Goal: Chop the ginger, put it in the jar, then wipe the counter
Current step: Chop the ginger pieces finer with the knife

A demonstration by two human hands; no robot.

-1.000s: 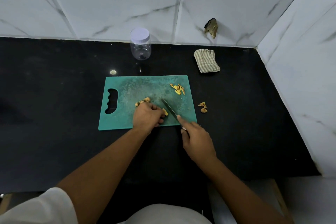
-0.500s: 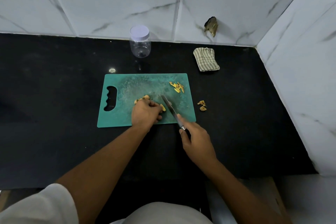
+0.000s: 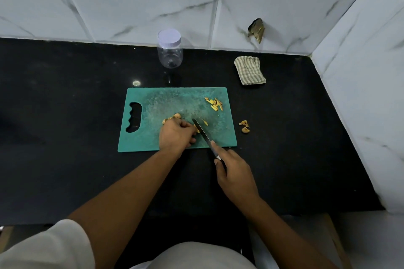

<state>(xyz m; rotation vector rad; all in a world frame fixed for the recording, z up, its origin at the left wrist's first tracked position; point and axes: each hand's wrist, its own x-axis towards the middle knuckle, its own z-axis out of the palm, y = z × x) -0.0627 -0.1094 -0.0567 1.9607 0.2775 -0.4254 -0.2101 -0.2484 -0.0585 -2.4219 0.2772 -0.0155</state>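
The left hand (image 3: 176, 135) curls its fingers over a knobby pale-yellow ginger piece (image 3: 175, 116), holding it down on the teal plastic cutting board (image 3: 153, 102). Just to its right, the right hand (image 3: 235, 170) grips a dark-handled steel knife (image 3: 202, 132), forefinger along the spine and blade beside the left fingertips. Cut yellow ginger strips (image 3: 214, 103) lie beyond the blade. The clear plastic jar (image 3: 170, 50) with its white lid on stands well beyond the left hand. A folded striped cloth (image 3: 249, 70) lies well beyond the right hand on the black stone counter (image 3: 65, 116).
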